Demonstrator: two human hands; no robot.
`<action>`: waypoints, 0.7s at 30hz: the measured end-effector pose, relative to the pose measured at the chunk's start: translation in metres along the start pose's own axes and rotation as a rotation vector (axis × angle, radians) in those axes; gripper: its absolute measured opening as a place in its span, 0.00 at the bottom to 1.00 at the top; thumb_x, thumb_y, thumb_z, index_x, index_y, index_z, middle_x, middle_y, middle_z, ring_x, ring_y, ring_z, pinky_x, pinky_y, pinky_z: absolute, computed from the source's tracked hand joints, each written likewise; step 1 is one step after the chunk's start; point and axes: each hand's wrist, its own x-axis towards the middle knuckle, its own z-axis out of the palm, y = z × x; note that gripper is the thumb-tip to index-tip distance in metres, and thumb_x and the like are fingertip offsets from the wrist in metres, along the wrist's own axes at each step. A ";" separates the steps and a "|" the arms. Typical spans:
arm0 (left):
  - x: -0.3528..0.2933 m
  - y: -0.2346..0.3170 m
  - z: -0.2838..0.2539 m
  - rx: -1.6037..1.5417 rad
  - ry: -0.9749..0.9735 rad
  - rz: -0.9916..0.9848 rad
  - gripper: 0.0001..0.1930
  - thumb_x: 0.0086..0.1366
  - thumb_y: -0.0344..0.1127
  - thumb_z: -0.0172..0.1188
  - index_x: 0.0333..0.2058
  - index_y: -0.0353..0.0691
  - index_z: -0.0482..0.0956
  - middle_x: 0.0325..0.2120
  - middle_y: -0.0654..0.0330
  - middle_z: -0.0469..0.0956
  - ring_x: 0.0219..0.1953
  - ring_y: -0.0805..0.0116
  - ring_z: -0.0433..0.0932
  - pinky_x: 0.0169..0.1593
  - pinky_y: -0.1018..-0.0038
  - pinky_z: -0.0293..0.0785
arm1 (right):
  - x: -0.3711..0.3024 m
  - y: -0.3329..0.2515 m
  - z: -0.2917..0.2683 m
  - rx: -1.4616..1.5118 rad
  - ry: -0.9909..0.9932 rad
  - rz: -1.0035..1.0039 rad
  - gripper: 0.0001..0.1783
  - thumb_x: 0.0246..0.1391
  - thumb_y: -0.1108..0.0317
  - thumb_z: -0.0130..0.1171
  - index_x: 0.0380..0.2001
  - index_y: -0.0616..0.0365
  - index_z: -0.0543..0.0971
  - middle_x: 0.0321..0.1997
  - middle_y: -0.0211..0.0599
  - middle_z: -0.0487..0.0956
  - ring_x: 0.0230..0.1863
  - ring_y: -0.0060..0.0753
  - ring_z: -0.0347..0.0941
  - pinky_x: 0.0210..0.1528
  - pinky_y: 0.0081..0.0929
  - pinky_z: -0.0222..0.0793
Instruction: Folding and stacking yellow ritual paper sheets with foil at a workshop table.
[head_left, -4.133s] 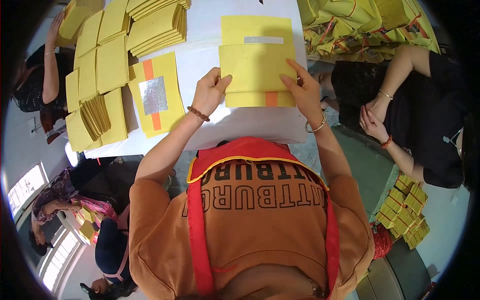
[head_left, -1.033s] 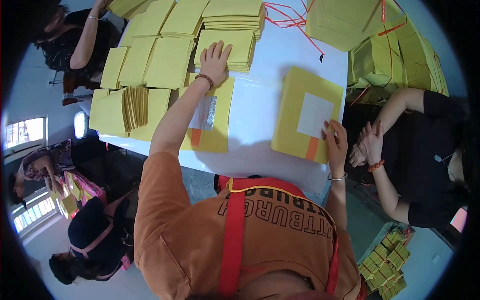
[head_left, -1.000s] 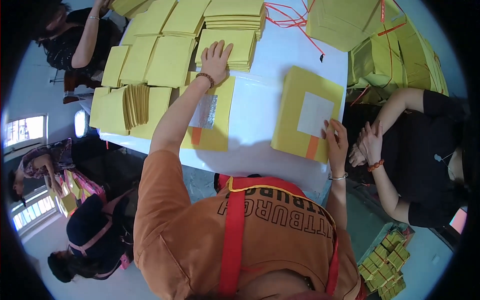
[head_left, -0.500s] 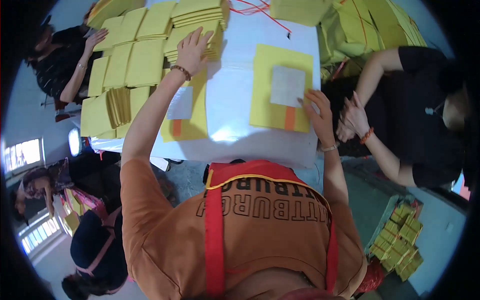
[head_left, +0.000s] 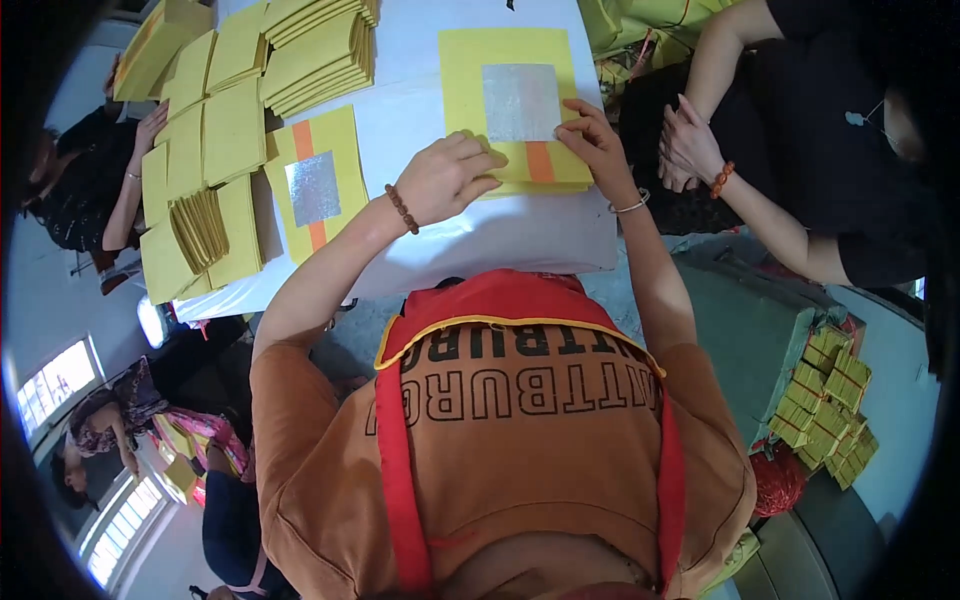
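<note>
A stack of yellow paper sheets (head_left: 465, 90) lies on the white table before me. Its top sheet carries a silver foil square (head_left: 520, 100) and an orange strip (head_left: 540, 162). My left hand (head_left: 450, 178) is at the stack's near left corner, fingers loosely bent and thumb apart, with nothing visible in it. At the right side, my right hand (head_left: 597, 150) has thumb and forefinger closed together on the top sheet, beside the foil's edge. To the left, apart from both hands, lies another yellow sheet (head_left: 345, 145) with foil and an orange strip.
Folded yellow paper bundles (head_left: 235, 130) cover the table's left side. A person in black (head_left: 820, 150) sits close at the right with hands together; another person's hand (head_left: 150, 130) touches the bundles at far left. Tied yellow bundles (head_left: 825, 400) are piled at lower right.
My left hand has come back from the folded bundles to the near left corner of the sheet stack. My right hand's fingers have closed at the sheet's right side. The view has shifted.
</note>
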 end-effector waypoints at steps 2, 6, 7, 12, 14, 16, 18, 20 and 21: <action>0.000 -0.002 0.001 -0.040 0.021 -0.037 0.12 0.53 0.36 0.58 0.36 0.38 0.76 0.29 0.55 0.73 0.33 0.58 0.71 0.37 0.68 0.69 | -0.002 -0.002 0.000 0.016 -0.005 -0.012 0.09 0.52 0.67 0.55 0.32 0.62 0.77 0.54 0.36 0.64 0.50 0.22 0.62 0.50 0.20 0.59; 0.003 -0.008 0.001 -0.179 0.039 -0.159 0.08 0.56 0.34 0.56 0.31 0.36 0.76 0.23 0.54 0.74 0.28 0.58 0.73 0.33 0.69 0.69 | -0.003 -0.002 0.004 0.116 0.034 0.009 0.13 0.55 0.65 0.50 0.32 0.65 0.77 0.54 0.35 0.63 0.50 0.22 0.63 0.50 0.21 0.59; 0.004 -0.007 -0.001 -0.220 0.044 -0.215 0.08 0.57 0.34 0.55 0.30 0.35 0.76 0.22 0.54 0.74 0.26 0.58 0.73 0.32 0.69 0.69 | -0.003 0.000 0.004 0.094 0.049 0.002 0.14 0.56 0.64 0.48 0.32 0.66 0.77 0.54 0.35 0.64 0.49 0.23 0.63 0.50 0.21 0.59; 0.007 -0.008 -0.003 -0.274 -0.008 -0.324 0.09 0.57 0.35 0.54 0.30 0.34 0.77 0.19 0.55 0.73 0.20 0.66 0.71 0.27 0.73 0.67 | -0.002 0.001 0.007 0.077 0.052 -0.016 0.15 0.57 0.64 0.47 0.31 0.67 0.77 0.54 0.33 0.64 0.49 0.23 0.64 0.50 0.21 0.60; 0.007 -0.008 -0.001 -0.315 -0.021 -0.372 0.09 0.57 0.35 0.54 0.30 0.34 0.77 0.18 0.55 0.73 0.18 0.68 0.70 0.25 0.74 0.66 | -0.002 0.002 0.008 0.140 0.062 0.031 0.15 0.57 0.65 0.46 0.31 0.67 0.76 0.55 0.32 0.64 0.49 0.23 0.63 0.50 0.21 0.59; 0.006 -0.010 0.002 -0.339 0.008 -0.385 0.10 0.57 0.35 0.54 0.30 0.33 0.77 0.16 0.58 0.72 0.17 0.75 0.68 0.23 0.77 0.65 | -0.003 0.000 0.009 0.133 0.062 0.043 0.16 0.58 0.63 0.45 0.32 0.67 0.76 0.55 0.32 0.63 0.49 0.22 0.64 0.50 0.20 0.59; 0.007 -0.010 0.000 -0.372 -0.013 -0.459 0.10 0.56 0.36 0.53 0.29 0.34 0.77 0.16 0.57 0.73 0.17 0.72 0.69 0.24 0.75 0.66 | -0.003 -0.002 0.009 0.128 0.063 0.055 0.17 0.59 0.62 0.43 0.32 0.66 0.76 0.55 0.31 0.63 0.48 0.22 0.64 0.50 0.20 0.59; 0.007 -0.011 0.000 -0.403 -0.034 -0.532 0.10 0.56 0.36 0.53 0.28 0.35 0.77 0.16 0.56 0.74 0.18 0.68 0.71 0.25 0.73 0.67 | -0.003 -0.003 0.007 0.210 0.050 0.069 0.23 0.61 0.56 0.38 0.33 0.65 0.75 0.57 0.31 0.62 0.47 0.22 0.65 0.50 0.20 0.58; 0.007 -0.015 0.001 -0.458 -0.023 -0.552 0.10 0.56 0.36 0.53 0.28 0.34 0.77 0.15 0.57 0.72 0.17 0.71 0.69 0.24 0.75 0.66 | -0.004 0.000 0.005 0.210 0.048 0.069 0.23 0.61 0.56 0.38 0.33 0.65 0.75 0.57 0.31 0.62 0.47 0.22 0.65 0.50 0.20 0.58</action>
